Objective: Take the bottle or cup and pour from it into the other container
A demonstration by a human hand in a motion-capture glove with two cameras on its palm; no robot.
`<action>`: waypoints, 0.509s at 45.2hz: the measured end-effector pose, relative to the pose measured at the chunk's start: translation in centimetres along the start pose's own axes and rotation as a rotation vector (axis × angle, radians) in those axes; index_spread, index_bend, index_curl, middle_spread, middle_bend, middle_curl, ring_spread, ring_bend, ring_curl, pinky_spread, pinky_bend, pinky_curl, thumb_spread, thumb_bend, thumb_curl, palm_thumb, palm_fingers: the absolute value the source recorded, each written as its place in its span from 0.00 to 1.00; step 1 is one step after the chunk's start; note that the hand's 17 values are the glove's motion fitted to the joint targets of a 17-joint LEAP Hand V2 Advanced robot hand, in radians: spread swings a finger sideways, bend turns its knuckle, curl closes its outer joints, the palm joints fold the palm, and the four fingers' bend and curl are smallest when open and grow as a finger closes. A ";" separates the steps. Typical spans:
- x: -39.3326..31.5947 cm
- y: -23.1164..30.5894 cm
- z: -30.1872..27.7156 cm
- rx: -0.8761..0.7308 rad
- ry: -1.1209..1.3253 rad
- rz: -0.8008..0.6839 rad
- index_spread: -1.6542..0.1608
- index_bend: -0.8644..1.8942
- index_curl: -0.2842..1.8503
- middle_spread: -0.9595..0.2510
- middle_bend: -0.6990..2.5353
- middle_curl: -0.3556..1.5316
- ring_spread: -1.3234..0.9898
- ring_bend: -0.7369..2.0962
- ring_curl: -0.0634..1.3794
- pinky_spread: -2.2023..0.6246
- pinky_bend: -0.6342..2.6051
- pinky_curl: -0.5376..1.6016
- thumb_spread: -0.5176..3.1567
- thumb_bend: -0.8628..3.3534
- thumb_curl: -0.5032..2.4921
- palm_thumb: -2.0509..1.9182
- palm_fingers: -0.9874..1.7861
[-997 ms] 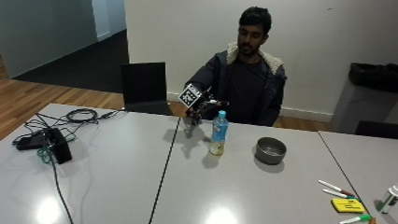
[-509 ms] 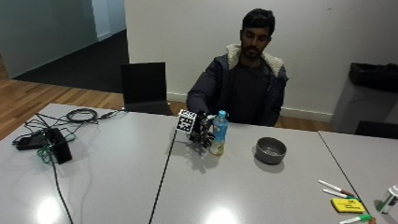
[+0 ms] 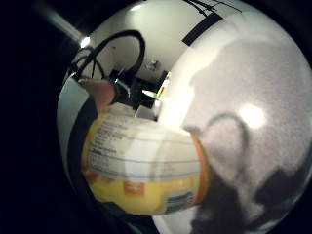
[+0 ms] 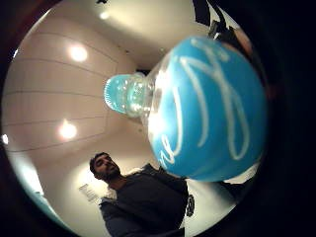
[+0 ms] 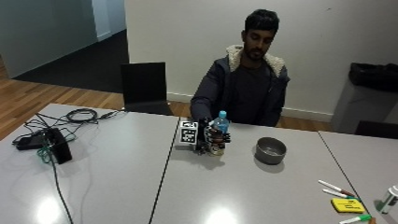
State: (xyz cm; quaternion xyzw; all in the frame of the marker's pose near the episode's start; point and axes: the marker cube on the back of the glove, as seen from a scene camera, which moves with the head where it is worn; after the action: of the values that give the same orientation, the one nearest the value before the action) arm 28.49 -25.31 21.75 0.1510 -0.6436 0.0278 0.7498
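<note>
I am working at the grey counter (image 5: 249, 186), where the metal bowl (image 5: 271, 150) is sitting well off to the side of my grip. The bottle (image 5: 217, 135) is standing upright inside the grip, base apparently on the counter. My gloved right hand (image 5: 210, 139) is wrapping its fingers around the bottle's label. I judge the grasp step is underway; next comes lifting, then uncapping, since the blue cap (image 4: 123, 94) is on.

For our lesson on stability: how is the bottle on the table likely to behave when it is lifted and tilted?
The bottle stands tall and narrow on the table, so it probably tips easily if nudged. Its clear neck suggests thin plastic, likely light and slightly squashy. The right hand wraps its labelled middle, which may slip less than bare plastic.
</note>
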 end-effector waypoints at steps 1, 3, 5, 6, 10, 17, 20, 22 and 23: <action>0.0 -0.1 0.0 -0.001 -0.002 0.007 0.73 0.35 0.23 0.60 0.37 0.38 0.53 0.48 0.27 0.84 0.32 0.40 0.32 0.20 0.31 0.70 0.72; -0.2 -0.4 0.0 0.004 -0.006 0.016 0.74 0.35 0.23 0.59 0.36 0.38 0.52 0.49 0.28 0.83 0.32 0.40 0.31 0.20 0.31 0.71 0.74; -0.4 -0.8 0.1 0.015 -0.011 0.021 0.74 0.35 0.23 0.58 0.36 0.38 0.52 0.49 0.28 0.81 0.32 0.40 0.31 0.20 0.31 0.71 0.76; -0.4 -0.9 0.1 0.020 -0.014 0.020 0.74 0.35 0.23 0.58 0.36 0.38 0.51 0.49 0.29 0.81 0.32 0.40 0.31 0.20 0.31 0.72 0.76; -0.2 -0.4 0.2 0.016 -0.010 0.012 0.73 0.35 0.24 0.56 0.36 0.39 0.51 0.50 0.30 0.79 0.32 0.41 0.30 0.20 0.31 0.73 0.77; -1.0 -0.7 0.8 0.067 -0.042 0.021 0.73 0.35 0.24 0.56 0.36 0.39 0.50 0.50 0.30 0.76 0.33 0.41 0.29 0.20 0.32 0.74 0.80; -2.0 -1.1 1.1 0.083 -0.058 0.010 0.73 0.36 0.24 0.56 0.36 0.40 0.50 0.50 0.30 0.75 0.33 0.42 0.29 0.20 0.32 0.75 0.80; -2.9 -0.9 1.2 0.066 -0.062 -0.013 0.73 0.36 0.25 0.56 0.36 0.40 0.50 0.50 0.30 0.75 0.33 0.42 0.29 0.20 0.32 0.75 0.80; -3.3 -0.7 1.2 0.051 -0.059 -0.033 0.73 0.36 0.25 0.56 0.36 0.40 0.50 0.50 0.30 0.74 0.33 0.42 0.29 0.20 0.32 0.75 0.80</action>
State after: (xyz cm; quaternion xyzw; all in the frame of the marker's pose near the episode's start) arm 26.95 -25.77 18.51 0.1814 -0.6619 0.0274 0.7268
